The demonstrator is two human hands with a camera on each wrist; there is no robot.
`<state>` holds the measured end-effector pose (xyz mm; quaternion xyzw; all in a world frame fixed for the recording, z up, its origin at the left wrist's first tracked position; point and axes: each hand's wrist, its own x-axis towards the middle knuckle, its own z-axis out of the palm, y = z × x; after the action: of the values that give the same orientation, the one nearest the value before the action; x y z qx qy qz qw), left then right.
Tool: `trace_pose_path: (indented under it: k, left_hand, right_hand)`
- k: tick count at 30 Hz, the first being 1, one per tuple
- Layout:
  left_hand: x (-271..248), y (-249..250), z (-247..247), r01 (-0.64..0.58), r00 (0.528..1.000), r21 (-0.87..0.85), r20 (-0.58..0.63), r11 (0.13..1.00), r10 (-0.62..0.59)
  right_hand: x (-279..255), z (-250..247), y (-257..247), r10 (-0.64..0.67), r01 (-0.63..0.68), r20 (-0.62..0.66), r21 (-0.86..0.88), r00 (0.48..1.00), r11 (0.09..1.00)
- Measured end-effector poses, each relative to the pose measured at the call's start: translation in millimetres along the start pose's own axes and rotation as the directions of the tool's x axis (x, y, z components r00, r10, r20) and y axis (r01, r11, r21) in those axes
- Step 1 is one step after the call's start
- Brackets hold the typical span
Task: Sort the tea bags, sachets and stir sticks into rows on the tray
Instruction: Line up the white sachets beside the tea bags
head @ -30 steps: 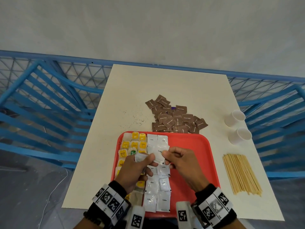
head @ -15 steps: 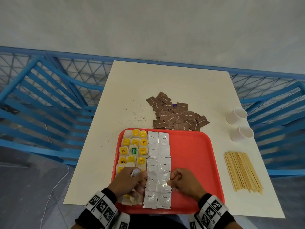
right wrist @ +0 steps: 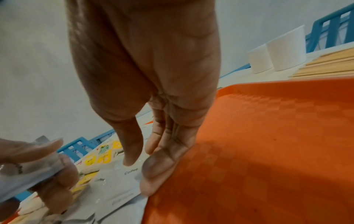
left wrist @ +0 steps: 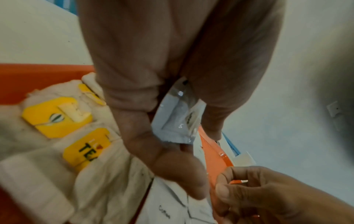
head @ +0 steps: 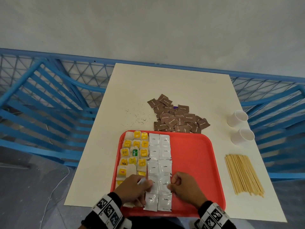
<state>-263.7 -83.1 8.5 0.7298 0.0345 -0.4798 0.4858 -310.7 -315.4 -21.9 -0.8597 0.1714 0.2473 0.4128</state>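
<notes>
Both hands have dropped toward the red tray's [head: 194, 162] near edge beside the coffee sachet rows [head: 159, 169]. Left wrist view: the left hand [left wrist: 153, 121] pinches a spare coffee sachet [left wrist: 176, 121]. Right wrist view: the right hand [right wrist: 153, 121], fingers relaxed, seemingly presses a laid sachet [right wrist: 122, 181] flat.

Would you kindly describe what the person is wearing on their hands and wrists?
Both hands are bare. The left hand and right hand each have a black wristband carrying white blocks printed with black-and-white square marker patterns. No rings or gloves show, and no sleeves show beyond the bands.
</notes>
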Motion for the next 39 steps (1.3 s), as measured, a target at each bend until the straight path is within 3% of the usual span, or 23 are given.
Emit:
trace_pose_path:
  k: [3,5,7,9,12,15,18,23,30,34,39]
  left_hand:
    - [-4,11,0,-0.028,0.999,-0.220,0.012,0.975,0.032]
    - [-7,22,-3,-0.011,0.996,-0.489,0.071,0.872,0.052]
    - [-10,34,-5,0.019,0.977,-0.667,0.171,0.744,0.128]
    - [-12,46,-5,0.023,0.952,-0.716,0.230,0.698,0.204]
    - [-15,57,-3,-0.044,0.963,-0.627,0.182,0.778,0.201]
    - [-16,55,-8,-0.238,0.971,-0.368,-0.086,0.899,0.222]
    - [-15,48,-15,-0.307,0.945,-0.288,-0.209,0.907,0.253]
    - [-14,47,-12,-0.269,0.959,-0.262,-0.164,0.927,0.232]
    - [-12,39,-5,-0.245,0.959,-0.282,-0.212,0.928,0.188]
    - [-9,29,7,-0.210,0.975,-0.311,-0.135,0.927,0.176]
    - [-6,6,2,-0.192,0.976,0.022,-0.098,0.981,0.193]
  right_hand:
    - [-5,-13,-19,-0.042,0.039,-0.106,-0.035,0.993,0.999]
    - [-11,-25,-46,-0.142,0.154,-0.140,0.077,0.980,0.985]
    - [-20,-34,-78,-0.260,0.271,-0.078,0.186,0.962,0.945]
    - [-25,-34,-99,-0.330,0.322,0.010,0.187,0.944,0.928]
    - [-19,-34,-104,-0.340,0.334,-0.010,0.214,0.940,0.918]
    - [-10,-43,-101,-0.278,0.280,-0.041,0.214,0.960,0.936]
    - [-7,-50,-100,-0.287,0.285,-0.024,0.225,0.958,0.932]
    - [-4,-45,-108,-0.370,0.362,-0.015,0.248,0.929,0.899]
    - [-7,-44,-96,-0.239,0.239,-0.054,0.429,0.969,0.871]
    - [-12,-41,-78,-0.228,0.222,-0.013,0.287,0.973,0.932]
    - [-11,-37,-42,-0.209,0.210,0.128,0.003,0.970,0.978]
